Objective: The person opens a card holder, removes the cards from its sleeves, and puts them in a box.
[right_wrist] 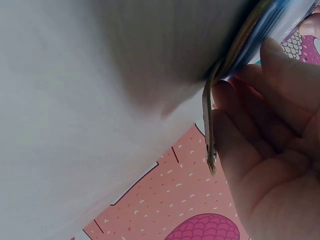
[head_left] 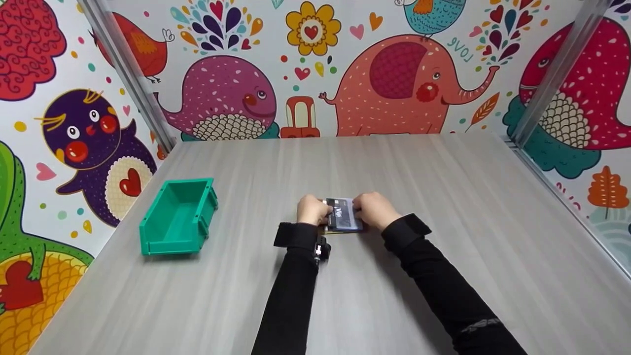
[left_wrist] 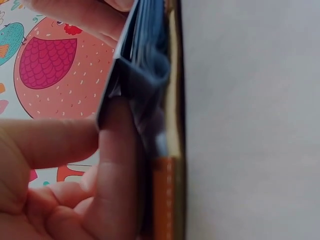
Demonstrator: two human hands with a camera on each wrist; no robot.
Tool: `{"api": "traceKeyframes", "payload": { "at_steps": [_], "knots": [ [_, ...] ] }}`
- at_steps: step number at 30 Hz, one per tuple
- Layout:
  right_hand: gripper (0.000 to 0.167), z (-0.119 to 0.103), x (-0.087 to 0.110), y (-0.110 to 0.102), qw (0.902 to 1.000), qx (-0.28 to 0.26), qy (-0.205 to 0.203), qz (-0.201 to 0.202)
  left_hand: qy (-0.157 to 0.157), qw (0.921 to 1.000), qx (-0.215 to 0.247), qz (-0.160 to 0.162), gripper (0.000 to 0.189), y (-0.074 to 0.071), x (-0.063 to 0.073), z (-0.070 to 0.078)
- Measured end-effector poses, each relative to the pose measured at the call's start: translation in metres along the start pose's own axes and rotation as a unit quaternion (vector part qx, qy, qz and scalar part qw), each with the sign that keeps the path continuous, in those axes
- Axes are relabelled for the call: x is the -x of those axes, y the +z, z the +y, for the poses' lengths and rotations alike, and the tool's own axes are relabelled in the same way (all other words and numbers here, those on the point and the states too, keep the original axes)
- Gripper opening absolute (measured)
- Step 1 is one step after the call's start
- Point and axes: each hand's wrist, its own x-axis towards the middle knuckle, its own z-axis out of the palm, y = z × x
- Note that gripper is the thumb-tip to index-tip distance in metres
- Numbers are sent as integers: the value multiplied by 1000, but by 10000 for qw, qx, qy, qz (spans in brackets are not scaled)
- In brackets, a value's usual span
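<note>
A small brown card wallet [head_left: 323, 230] with a stack of clear bluish sleeves [head_left: 356, 223] lies open on the table between both hands. A dark card [head_left: 339, 213] marked "Vip" shows on top, in front of the sleeves. At its left side my left hand [head_left: 311, 209] pinches the dark card's edge between thumb and finger; in the left wrist view the card stands lifted from the stitched brown cover [left_wrist: 164, 200], with a sleeve bent beside it. My right hand [head_left: 377, 211] holds the wallet's right side, its thumb at the sleeves and its fingers behind the cover flap [right_wrist: 209, 130].
An open green plastic bin [head_left: 177, 212] stands on the table to the left. Around the wood-grain table [head_left: 468, 236] rise walls [head_left: 305, 74] printed with cartoon animals, with metal posts at the corners.
</note>
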Motion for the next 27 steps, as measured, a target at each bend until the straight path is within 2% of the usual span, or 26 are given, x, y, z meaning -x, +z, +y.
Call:
{"api": "traceKeyframes", "payload": {
  "at_steps": [11,20,27],
  "knots": [
    [13,1,0,-1,9999,-31,135,-72,284,9992,289,55,24,-10,0,-8],
    [17,1,0,0,9999,10,117,-93,-10,9974,714,3,23,-24,-3,-19],
    [15,1,-1,1,9997,5,186,-141,52,9967,812,-19,17,-29,-4,-23]
  ]
}}
